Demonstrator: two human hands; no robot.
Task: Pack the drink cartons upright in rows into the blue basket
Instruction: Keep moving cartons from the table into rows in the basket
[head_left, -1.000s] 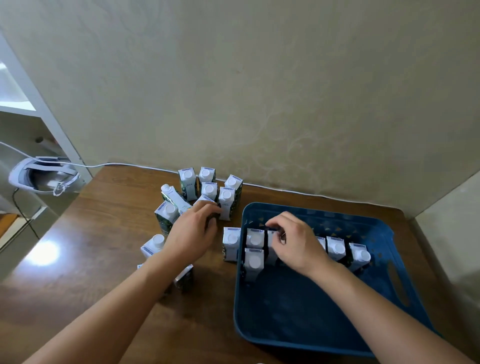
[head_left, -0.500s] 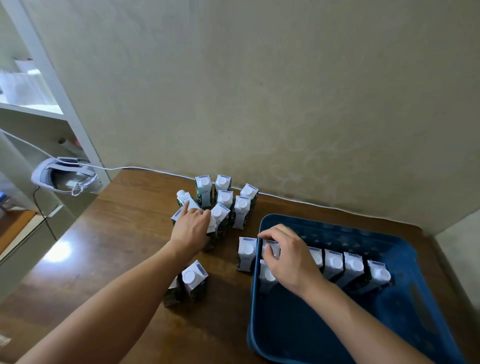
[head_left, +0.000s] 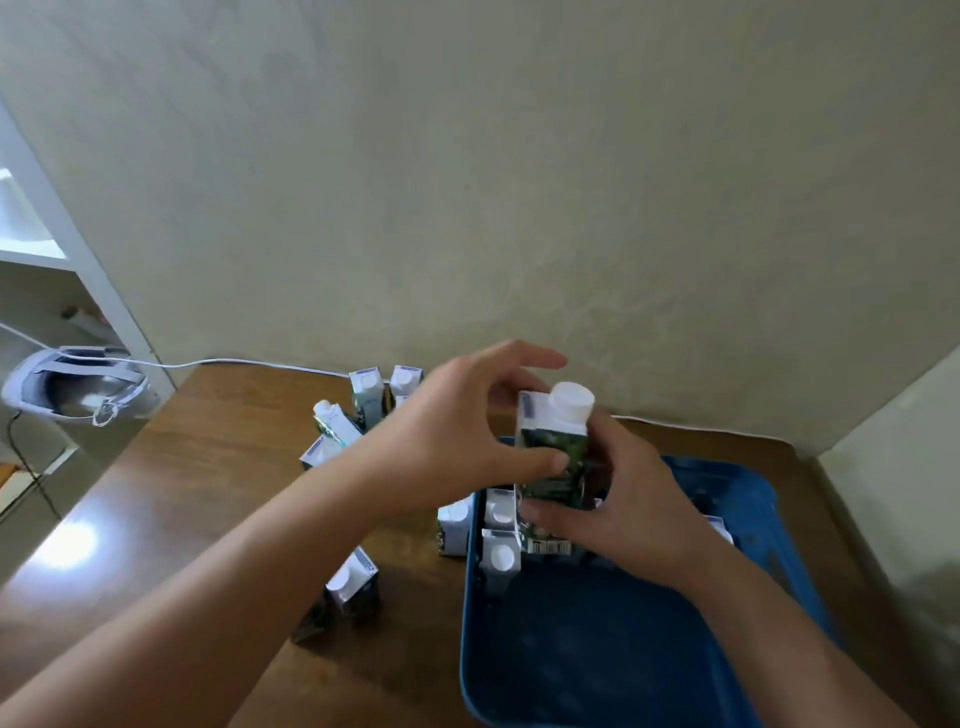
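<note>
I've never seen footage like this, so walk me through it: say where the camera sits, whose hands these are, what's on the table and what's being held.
There is no machine here. The camera is worn on a person's head and looks down at their own two bare hands. The left hand and right hand together hold one upright drink carton, white cap on top, above the blue basket. A few cartons already stand in the basket. More cartons wait on the brown wooden table, some upright, some tipped. A white headset sits at far left.
</note>
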